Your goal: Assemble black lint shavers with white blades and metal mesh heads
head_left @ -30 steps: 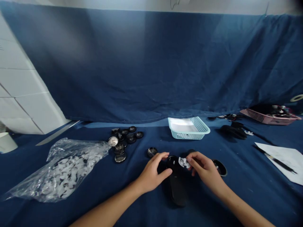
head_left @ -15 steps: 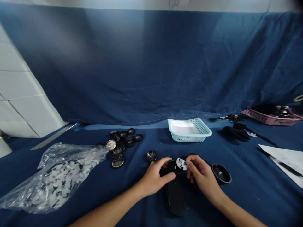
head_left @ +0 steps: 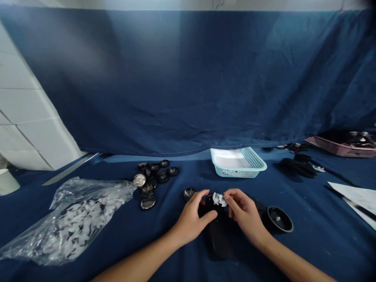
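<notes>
A long black plastic housing (head_left: 219, 241) with a round cupped end lies on the cloth in front of me. My left hand (head_left: 192, 219) curls round the cupped end, thumb on the near side and fingers at the far side. Between the thumb and fingers of my right hand (head_left: 246, 215) is a small white plastic piece (head_left: 218, 199), tilted over the cup. Whether it touches the cup I cannot tell. Just right of my right hand lies a second black part with a round open cup (head_left: 280, 219). A black round cap (head_left: 188, 194) sits just beyond my left hand.
Several black round caps (head_left: 162, 176) lie in a cluster at left, beside a clear bag of white pieces (head_left: 78, 223). A light blue basket (head_left: 237, 173) stands ahead. At right are black parts (head_left: 298, 167), white paper (head_left: 357, 197) and a pink basket (head_left: 340, 149).
My right hand has moved slightly left, bringing the white piece over the housing's cup and turning it. My left hand keeps its place round the cup. The view has shifted a little.
</notes>
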The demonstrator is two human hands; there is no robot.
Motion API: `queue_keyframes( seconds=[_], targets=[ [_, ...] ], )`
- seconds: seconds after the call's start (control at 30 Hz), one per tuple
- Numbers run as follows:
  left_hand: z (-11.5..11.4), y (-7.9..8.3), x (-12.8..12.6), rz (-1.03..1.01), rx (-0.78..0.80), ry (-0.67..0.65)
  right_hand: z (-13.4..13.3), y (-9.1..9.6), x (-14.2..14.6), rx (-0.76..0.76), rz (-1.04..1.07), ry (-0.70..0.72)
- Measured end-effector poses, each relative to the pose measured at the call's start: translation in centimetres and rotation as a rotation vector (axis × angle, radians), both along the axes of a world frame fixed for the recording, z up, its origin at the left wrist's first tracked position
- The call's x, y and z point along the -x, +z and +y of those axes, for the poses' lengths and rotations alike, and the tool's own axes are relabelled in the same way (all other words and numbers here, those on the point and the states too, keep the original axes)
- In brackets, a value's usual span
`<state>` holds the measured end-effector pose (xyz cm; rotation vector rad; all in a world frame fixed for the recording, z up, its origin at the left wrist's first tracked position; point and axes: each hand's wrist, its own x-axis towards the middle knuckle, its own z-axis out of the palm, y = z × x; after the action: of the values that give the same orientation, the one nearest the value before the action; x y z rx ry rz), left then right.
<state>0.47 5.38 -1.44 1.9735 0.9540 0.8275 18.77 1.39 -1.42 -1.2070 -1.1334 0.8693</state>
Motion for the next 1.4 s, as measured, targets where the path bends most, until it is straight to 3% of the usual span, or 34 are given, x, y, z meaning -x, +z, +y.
queue_keyframes(
  seconds=[0.4,0.7,0.87,1.17,1.4],
  targets=[
    [-1.8,2.3,0.5,-0.126,-0.379,-0.054,-2.7,0.6,0.6,-0.115,-0.157,0.002],
    [-1.6,2.0,0.8,-0.157,-0.456,-0.001,-2.9,0.9,0.5,-0.066,0.155,0.181],
    [-1.6,1.9,0.9,-0.13,-0.487,0.001,-2.8,1.2,0.7,0.044,0.282,0.204],
    [-1.5,1.4,0.8,-0.126,-0.547,-0.007,-2.5,1.5,0.7,0.123,0.257,0.178],
    [-1.4,1.3,0.8,-0.131,-0.526,-0.007,-2.4,1.4,0.3,0.096,0.263,0.201]
  ],
)
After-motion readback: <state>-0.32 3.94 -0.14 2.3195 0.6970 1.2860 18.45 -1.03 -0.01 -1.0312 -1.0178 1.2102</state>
